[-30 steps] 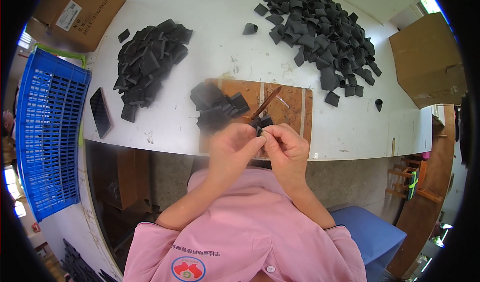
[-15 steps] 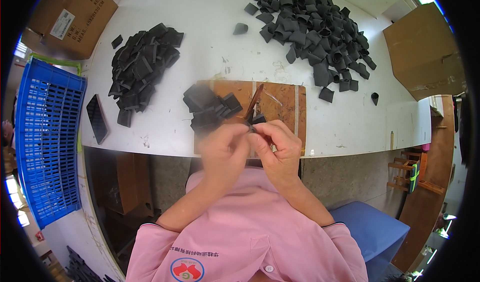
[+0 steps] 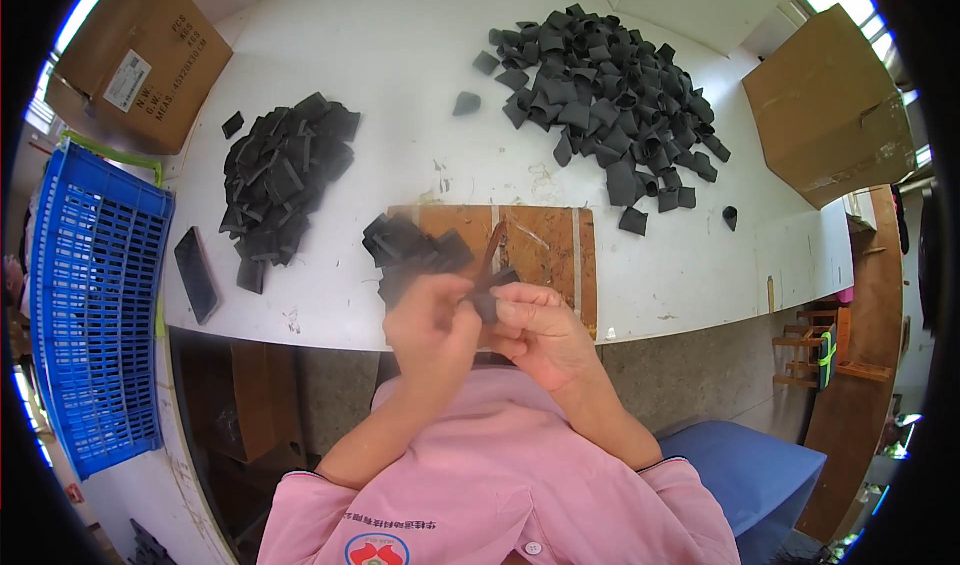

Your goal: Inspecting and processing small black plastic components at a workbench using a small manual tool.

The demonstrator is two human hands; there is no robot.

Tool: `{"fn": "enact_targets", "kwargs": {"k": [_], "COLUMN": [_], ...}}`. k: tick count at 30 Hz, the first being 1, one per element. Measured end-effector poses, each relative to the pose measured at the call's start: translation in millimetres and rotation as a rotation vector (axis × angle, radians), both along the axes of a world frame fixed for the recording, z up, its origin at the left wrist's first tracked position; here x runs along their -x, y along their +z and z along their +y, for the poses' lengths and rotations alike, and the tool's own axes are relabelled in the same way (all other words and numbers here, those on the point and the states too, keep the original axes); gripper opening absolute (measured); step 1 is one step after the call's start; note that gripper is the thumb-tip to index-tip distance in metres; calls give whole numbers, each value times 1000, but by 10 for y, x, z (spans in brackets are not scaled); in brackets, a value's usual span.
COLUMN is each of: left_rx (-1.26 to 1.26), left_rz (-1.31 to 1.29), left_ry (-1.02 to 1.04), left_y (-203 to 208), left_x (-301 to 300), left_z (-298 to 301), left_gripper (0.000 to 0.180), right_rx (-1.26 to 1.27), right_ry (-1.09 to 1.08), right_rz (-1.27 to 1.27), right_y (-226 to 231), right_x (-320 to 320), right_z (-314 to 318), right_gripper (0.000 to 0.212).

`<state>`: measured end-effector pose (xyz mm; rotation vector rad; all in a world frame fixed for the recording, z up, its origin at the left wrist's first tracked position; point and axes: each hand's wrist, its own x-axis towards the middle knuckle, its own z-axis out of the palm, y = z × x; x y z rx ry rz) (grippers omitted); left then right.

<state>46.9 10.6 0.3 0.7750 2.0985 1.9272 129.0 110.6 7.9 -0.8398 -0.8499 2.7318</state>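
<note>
The right hand [image 3: 548,333] pinches a small black piece [image 3: 485,307] by its right edge; the curled left hand [image 3: 432,327] is just beside it, its hold too blurred to tell. Lettering [image 3: 394,526] and a round emblem [image 3: 377,553] mark the pink shirt [image 3: 560,485]; printing [image 3: 182,70] and a white label [image 3: 128,81], a brown carton [image 3: 185,25].

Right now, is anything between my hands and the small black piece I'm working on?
Nothing visible. The right hand holds the black piece, with the left hand close beside it; contact there is unclear. The brown tool shows just beyond, not between.
</note>
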Motion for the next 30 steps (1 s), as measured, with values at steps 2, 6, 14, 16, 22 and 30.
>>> {"fn": "enact_targets", "kwargs": {"k": [2, 6, 14, 16, 22, 30], "left_rx": [41, -487, -780, -638, -351, -613], "left_rz": [252, -892, -1321, -1190, 36, -397], "left_ry": [27, -325, -619, -567, -198, -277], "left_y": [33, 363, 411, 367, 567, 598], "left_x": [-16, 207, 532, 427, 397, 343], "left_z": [8, 52, 115, 87, 237, 249], "left_gripper": [13, 10, 15, 15, 31, 10], "right_rx": [212, -287, -516, -579, -1461, -1958], "right_ry": [23, 153, 303, 283, -236, -467], "right_rz": [153, 111, 171, 184, 134, 195], "right_y": [23, 310, 442, 408, 329, 488], "right_x": [33, 17, 493, 455, 293, 328], "right_z": [15, 163, 420, 436, 377, 134], "right_gripper": [11, 16, 26, 24, 17, 35]}}
